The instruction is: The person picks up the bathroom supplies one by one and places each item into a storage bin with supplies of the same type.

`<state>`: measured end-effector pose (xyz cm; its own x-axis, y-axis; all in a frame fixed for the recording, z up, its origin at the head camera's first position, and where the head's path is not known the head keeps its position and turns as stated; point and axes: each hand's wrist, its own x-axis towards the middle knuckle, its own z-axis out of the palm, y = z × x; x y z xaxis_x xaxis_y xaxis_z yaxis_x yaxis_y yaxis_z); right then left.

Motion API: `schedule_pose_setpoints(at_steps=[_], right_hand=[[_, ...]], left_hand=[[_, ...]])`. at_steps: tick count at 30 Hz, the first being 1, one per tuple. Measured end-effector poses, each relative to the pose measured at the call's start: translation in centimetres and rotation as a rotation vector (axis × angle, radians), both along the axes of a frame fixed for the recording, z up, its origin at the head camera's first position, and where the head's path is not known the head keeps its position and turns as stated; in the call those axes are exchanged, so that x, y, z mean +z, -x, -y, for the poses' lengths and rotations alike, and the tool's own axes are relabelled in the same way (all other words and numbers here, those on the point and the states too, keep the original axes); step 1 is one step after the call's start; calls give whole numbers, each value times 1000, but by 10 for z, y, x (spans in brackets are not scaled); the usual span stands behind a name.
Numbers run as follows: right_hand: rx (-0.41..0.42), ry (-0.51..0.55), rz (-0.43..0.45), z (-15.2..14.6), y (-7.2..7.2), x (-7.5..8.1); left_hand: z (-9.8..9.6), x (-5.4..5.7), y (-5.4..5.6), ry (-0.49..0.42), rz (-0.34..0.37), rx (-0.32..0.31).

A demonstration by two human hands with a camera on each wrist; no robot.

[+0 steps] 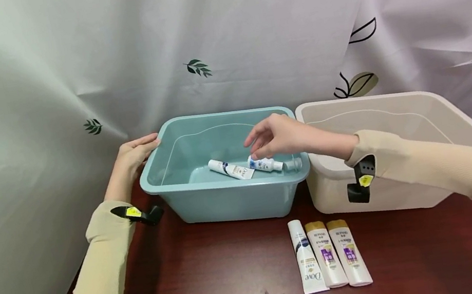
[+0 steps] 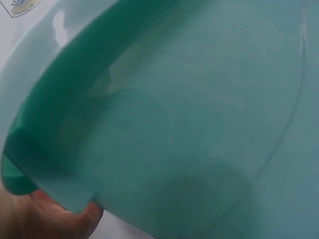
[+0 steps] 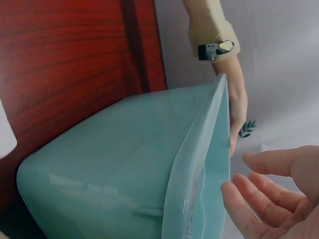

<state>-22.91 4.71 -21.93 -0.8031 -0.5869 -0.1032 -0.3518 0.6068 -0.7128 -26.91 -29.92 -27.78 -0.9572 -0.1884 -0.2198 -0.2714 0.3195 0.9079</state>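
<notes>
Small white bottle (image 1: 266, 163) lies in my blue tub (image 1: 227, 205), right of frame centre; my right hand (image 1: 278, 135) hovers by it, fingers parted, holding nothing. My left hand (image 1: 136, 153), centre-left, touches the rim, probably for steadiness; whether it grips, I can't tell.

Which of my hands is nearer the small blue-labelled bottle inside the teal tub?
Your right hand. It hangs above the bottle, not touching it. Your left hand is farther away, at the left end of the teal tub.
</notes>
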Motion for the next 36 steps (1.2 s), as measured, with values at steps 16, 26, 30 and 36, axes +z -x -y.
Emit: schedule_pose_setpoints(at_steps=[16, 26, 30, 36], right_hand=[[-18, 33, 68, -10, -11, 1], [2, 81, 106, -17, -22, 0], [8, 93, 123, -19, -25, 0], [15, 106, 153, -21, -29, 0]], left_hand=[[-2, 0, 1, -11, 8, 19], [-2, -2, 0, -4, -4, 25], [-1, -2, 0, -11, -6, 28], [0, -2, 0, -24, -14, 29]])
